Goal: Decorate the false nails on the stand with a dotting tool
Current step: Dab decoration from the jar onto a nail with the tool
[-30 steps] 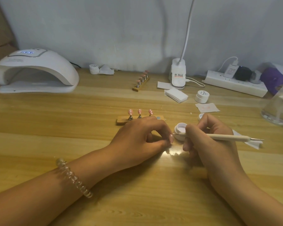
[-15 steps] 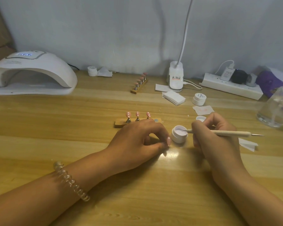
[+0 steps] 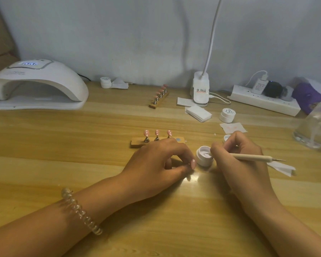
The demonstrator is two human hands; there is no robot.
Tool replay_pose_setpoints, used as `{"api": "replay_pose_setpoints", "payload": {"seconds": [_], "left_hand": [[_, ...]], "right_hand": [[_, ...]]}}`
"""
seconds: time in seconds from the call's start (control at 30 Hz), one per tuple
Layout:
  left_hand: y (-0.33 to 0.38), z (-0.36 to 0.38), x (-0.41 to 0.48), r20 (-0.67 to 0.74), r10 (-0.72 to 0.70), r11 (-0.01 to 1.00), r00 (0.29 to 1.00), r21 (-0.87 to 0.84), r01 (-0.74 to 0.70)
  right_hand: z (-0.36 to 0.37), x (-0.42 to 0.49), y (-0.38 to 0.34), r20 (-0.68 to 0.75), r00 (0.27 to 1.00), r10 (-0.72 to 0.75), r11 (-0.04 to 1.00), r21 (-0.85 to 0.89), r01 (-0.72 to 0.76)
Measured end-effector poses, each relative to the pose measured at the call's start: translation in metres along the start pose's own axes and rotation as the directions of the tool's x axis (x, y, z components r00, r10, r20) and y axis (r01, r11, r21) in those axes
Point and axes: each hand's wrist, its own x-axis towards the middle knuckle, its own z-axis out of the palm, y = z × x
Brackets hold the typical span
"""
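Two stands (image 3: 136,143), three dotted nails (image 3: 157,132), one tool (image 3: 252,157)

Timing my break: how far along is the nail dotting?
Done: three nails on the near stand show white dots. In hand: the right hand dips the dotting tool into the open white jar. Left: the far stand holds nails that look plain, though small.

A plain grey-blue wall (image 3: 137,34) is running along the back of a light wooden bench (image 3: 63,145), a white gooseneck lamp (image 3: 209,52) is standing against it, and soft light is glaring off the varnished top.
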Motion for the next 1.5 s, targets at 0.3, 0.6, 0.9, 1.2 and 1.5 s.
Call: {"api": "replay_pose_setpoints", "payload": {"seconds": [0.3, 0.6, 0.9, 1.2, 1.5], "left_hand": [[0.0, 0.0, 0.001, -0.001, -0.007, 1.0, 1.0, 0.003, 0.007], [0.002, -0.002, 0.0, 0.009, -0.023, 1.0, 1.0, -0.015, 0.023], [0.002, -0.001, 0.0, 0.009, -0.008, 1.0, 1.0, -0.014, 0.008], [0.002, -0.002, 0.0, 0.003, -0.006, 1.0, 1.0, -0.015, 0.006], [0.002, -0.003, 0.001, 0.008, -0.002, 1.0, 1.0, -0.004, 0.002]], "right_hand": [[0.0, 0.0, 0.0, -0.003, 1.0, 0.002, 1.0, -0.006, -0.002], [-0.005, -0.011, -0.018, -0.038, 0.994, 0.1, 0.912, 0.403, -0.077], [0.002, -0.023, -0.024, 0.145, 0.984, 0.107, 0.944, 0.296, -0.146], [0.003, -0.023, -0.021, 0.176, 0.981, 0.081, 0.955, 0.268, -0.127], [0.003, -0.023, -0.023, 0.185, 0.979, 0.085, 0.955, 0.265, -0.133]]}}
